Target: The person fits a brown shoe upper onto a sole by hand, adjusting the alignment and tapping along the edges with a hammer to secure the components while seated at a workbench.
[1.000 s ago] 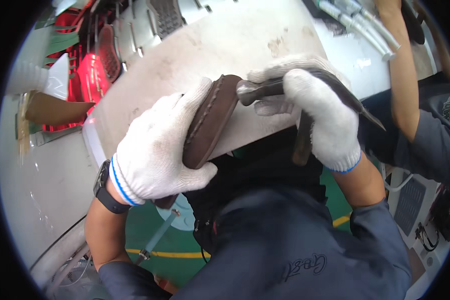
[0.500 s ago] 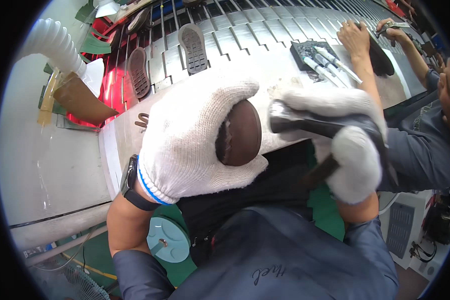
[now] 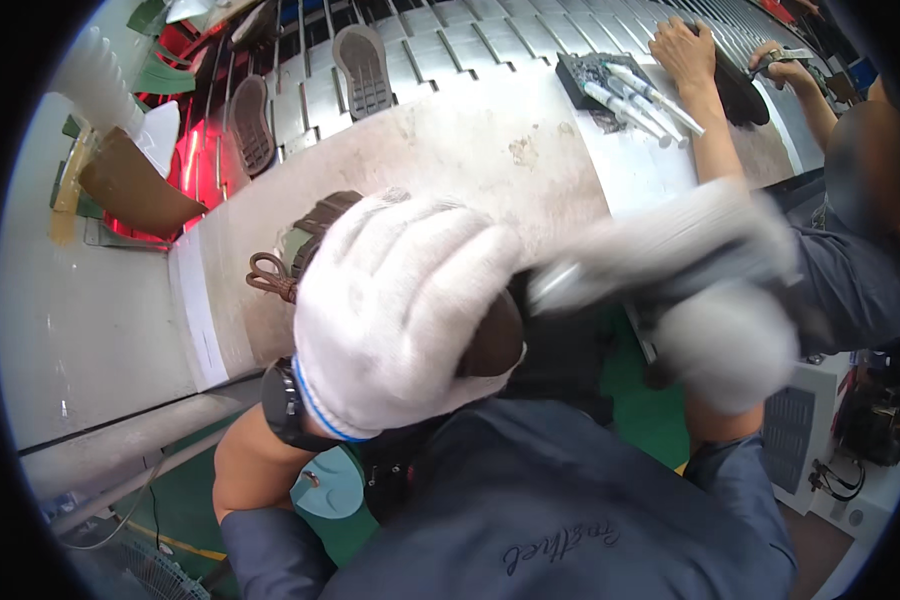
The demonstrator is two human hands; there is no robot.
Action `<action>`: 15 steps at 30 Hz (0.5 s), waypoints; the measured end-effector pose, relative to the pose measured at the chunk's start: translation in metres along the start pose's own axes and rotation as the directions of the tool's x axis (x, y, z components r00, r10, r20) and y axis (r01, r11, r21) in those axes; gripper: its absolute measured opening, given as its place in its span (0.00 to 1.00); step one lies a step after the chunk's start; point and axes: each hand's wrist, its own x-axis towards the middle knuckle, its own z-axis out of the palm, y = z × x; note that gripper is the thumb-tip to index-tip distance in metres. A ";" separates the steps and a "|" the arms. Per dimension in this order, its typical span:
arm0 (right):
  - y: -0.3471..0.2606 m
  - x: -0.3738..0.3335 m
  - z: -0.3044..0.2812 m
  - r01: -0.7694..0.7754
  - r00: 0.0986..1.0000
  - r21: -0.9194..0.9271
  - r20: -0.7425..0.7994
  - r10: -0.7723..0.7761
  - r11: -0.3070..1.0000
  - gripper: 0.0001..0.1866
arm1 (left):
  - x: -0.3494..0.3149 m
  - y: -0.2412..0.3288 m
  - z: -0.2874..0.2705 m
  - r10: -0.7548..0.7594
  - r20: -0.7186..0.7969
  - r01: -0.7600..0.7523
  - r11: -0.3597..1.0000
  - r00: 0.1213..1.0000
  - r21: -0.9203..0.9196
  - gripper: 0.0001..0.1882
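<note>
White-gloved left hand [image 3: 400, 310], fingers curled around brown lace-up shoe [image 3: 495, 338] at near edge of pale tabletop [image 3: 450, 150], room beyond; white-gloved right hand [image 3: 725, 335], fingers closed on blurred metal tool [image 3: 558, 288].

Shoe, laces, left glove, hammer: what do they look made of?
Shoe: matt dark brown surface; leather or synthetic, can't tell.
Laces: brown cord, likely textile, judging by the flexible loops.
Left glove: matt white, probably knitted fabric, given its soft folds.
Hammer: likely smooth metal head, from the bright glint; motion blur hides detail.

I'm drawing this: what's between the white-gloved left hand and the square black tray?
In the head view, stained pale worktop separates left hand from tray.
</note>
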 end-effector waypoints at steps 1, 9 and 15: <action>0.007 -0.003 -0.001 0.007 0.982 0.028 0.189 -0.012 1.000 0.22 | -0.013 0.008 0.007 0.008 -0.072 -0.001 0.995 0.997 0.097 0.28; 0.048 -0.052 0.023 -0.420 0.904 0.093 -0.043 0.425 0.903 0.14 | -0.091 0.008 0.042 -0.101 0.125 0.058 0.949 0.987 0.309 0.41; 0.050 -0.062 0.031 -0.335 0.914 0.211 -0.165 0.371 0.918 0.18 | -0.076 -0.043 -0.007 -0.159 0.387 0.110 0.983 0.908 0.146 0.64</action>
